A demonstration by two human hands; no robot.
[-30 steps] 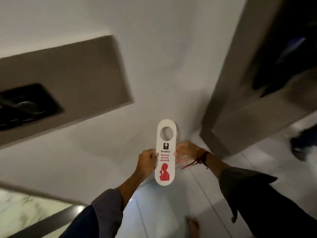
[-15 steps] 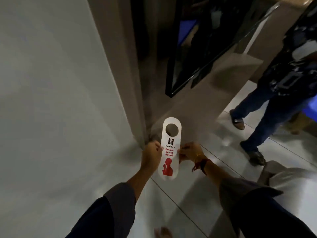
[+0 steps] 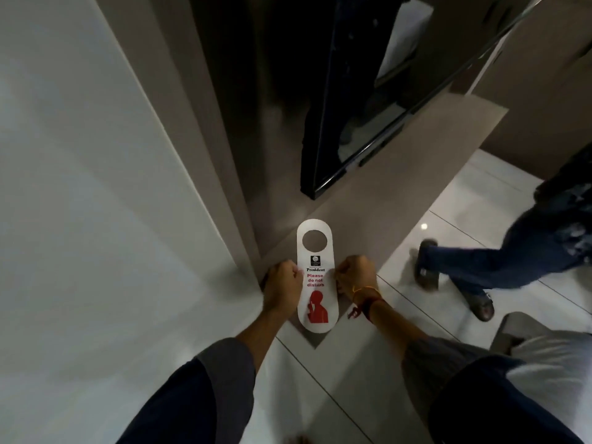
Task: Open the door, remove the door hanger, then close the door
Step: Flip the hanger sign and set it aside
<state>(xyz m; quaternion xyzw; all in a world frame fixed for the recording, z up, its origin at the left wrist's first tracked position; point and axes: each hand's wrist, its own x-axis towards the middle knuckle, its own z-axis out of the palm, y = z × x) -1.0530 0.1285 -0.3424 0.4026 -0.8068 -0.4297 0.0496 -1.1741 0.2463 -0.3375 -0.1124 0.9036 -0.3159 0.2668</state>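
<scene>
Door hanger: the white card door hanger (image 3: 316,277) is held upright in front of the person, its round hole at the top and well clear of both grips, its rounded lower end hanging free below them.
Print: between the two grips the card reads "President" and, in red, "Please do not disturb"; a red figure sits just below the grips.
Left hand: the left hand (image 3: 282,285) is curled into a loose fist, pinched closed on the card's left edge at about mid-height.
Right hand: the right hand (image 3: 355,275) is curled the same way, pinched closed on the card's right edge, level with the left.
Wrist: red and yellow threads (image 3: 365,296) circle the right wrist just behind the grip.
Sleeves: dark sleeves cover both forearms, rolled back well short of the hands.
Behind the grip: a brown door frame (image 3: 205,129) stands beyond the hands, a pale wall (image 3: 80,187) to its left.
Right of the grip: another person's legs (image 3: 499,264) in jeans stand on the glossy tiled floor (image 3: 416,245), well apart from the card.
</scene>
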